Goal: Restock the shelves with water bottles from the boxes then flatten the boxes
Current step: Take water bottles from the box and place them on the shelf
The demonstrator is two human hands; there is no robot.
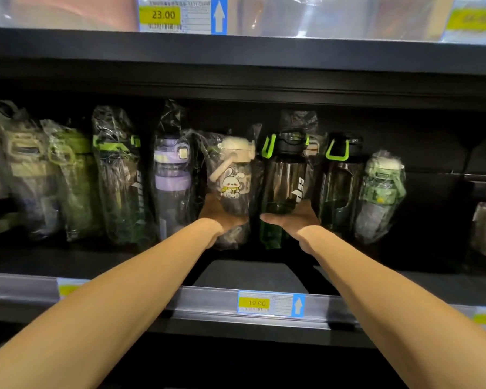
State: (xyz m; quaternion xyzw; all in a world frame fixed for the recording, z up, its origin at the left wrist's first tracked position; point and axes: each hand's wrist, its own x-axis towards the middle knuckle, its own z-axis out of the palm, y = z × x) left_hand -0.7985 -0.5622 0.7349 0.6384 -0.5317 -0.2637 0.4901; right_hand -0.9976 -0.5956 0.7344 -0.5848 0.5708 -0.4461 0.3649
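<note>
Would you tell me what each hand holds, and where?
Left hand holds the rabbit bottle by its lower body; right hand, the dark bottle by its base.

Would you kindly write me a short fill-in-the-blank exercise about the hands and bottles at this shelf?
1. The right hand holds the dark bottle, whose carry loop is coloured ____.
2. The left hand holds the rabbit bottle; the neighbouring bottle on its left is coloured ____.
3. The price label on the shelf edge below the hands reads ____.

Missing words: green; purple; 19.00
</note>
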